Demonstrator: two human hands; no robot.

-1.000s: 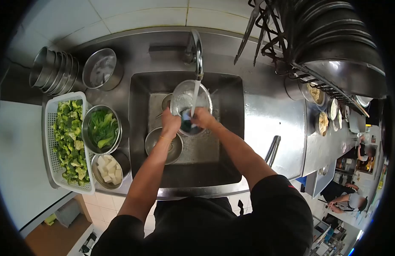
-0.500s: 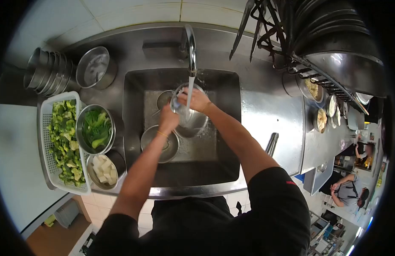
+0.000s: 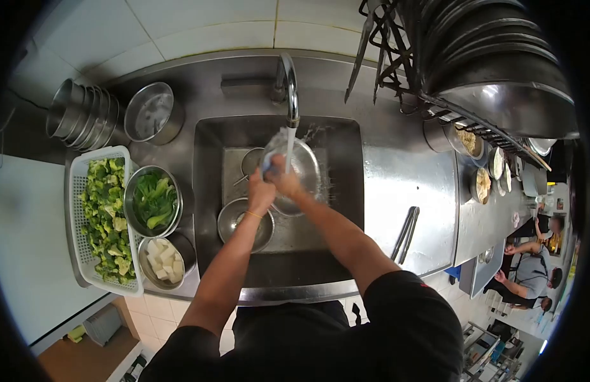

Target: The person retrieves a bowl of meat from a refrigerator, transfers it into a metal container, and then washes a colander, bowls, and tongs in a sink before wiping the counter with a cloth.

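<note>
Steel bowl [image 3: 302, 167] tilted under the running tap [image 3: 288, 83] at 12 o'clock of the sink [image 3: 346, 191], left hand [image 3: 260, 194] gripping its 8 o'clock rim, right hand [image 3: 283, 183] touching just beside, broccoli basket [image 3: 76, 191] at 9 o'clock.

The steel bowl [image 3: 304, 172] now sits to the right of the water stream [image 3: 290, 143] and is tilted, no longer cradled face-up between both hands. The right hand [image 3: 283, 183] has crossed from the bowl's right rim to its left edge, just beside the left hand [image 3: 260, 194]. The blue pad [image 3: 267, 165] is now at that rim rather than inside the bowl.
</note>
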